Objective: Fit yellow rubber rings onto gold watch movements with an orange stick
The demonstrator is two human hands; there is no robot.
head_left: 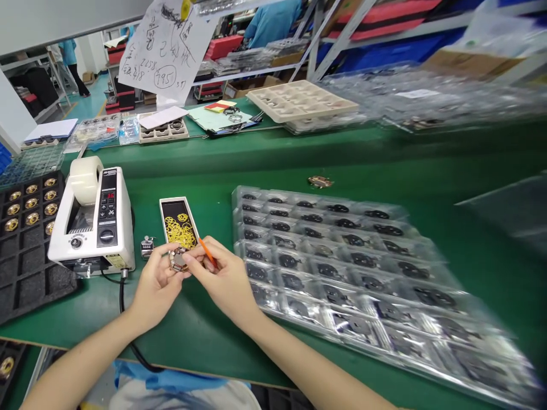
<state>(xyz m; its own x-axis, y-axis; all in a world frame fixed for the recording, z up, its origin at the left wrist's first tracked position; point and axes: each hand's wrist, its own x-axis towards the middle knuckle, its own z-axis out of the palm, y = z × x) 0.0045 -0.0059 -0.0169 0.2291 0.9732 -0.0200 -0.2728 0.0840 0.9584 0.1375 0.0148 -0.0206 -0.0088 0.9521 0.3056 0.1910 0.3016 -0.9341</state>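
Observation:
My left hand [154, 287] is closed around the edge of a small round metal watch case [178, 259], holding it tilted above the green bench. My right hand [231, 282] grips a thin orange stick [208, 253], while its thumb and fingertips press at the watch case's right side. The stick's lower end is hidden by the fingers. Just beyond the hands lies a small white-rimmed box [192, 215] with yellow rings [180, 233] on its black bottom. A metal tally counter [147, 247] stands left of the box.
A white tape dispenser [116, 216] with a cable stands at left, beside a black tray [36, 245] of gold round parts. Right, a clear compartment tray [307, 310] holds dark watch parts. One loose part [320, 181] lies behind it. Beige trays [303, 99] sit on the back ledge.

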